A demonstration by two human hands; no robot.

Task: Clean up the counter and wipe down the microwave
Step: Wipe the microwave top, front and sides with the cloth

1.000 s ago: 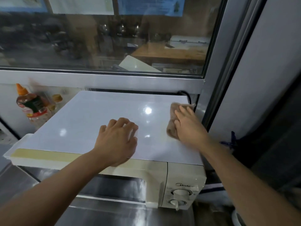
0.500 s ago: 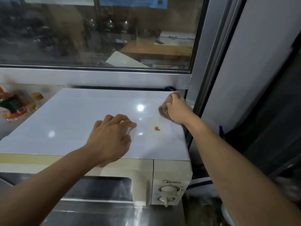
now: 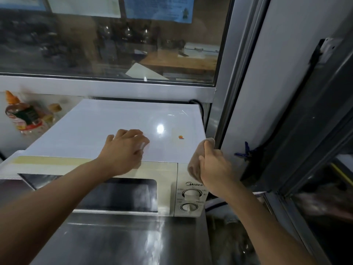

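A cream microwave [image 3: 166, 196] stands on a steel counter [image 3: 118, 240], with a glossy white board [image 3: 114, 127] lying on its top. My left hand [image 3: 124, 150] rests flat on the board near its front edge, fingers spread, holding nothing. My right hand [image 3: 214, 165] grips a bunched tan cloth [image 3: 194, 165] at the microwave's front right corner, over the board's edge and above the control panel with its two dials [image 3: 191, 199]. A small orange sticker [image 3: 181, 137] shows on the board.
A sauce bottle with an orange cap [image 3: 21, 115] stands left of the microwave against the wall. A window [image 3: 114, 41] runs behind it. A metal frame [image 3: 225, 104] and a dark door [image 3: 315, 131] close in on the right, with a blue clip [image 3: 246, 152] there.
My right hand has drawn the cloth from the board's back right corner toward me to the front right corner. The left hand has stayed put on the board.
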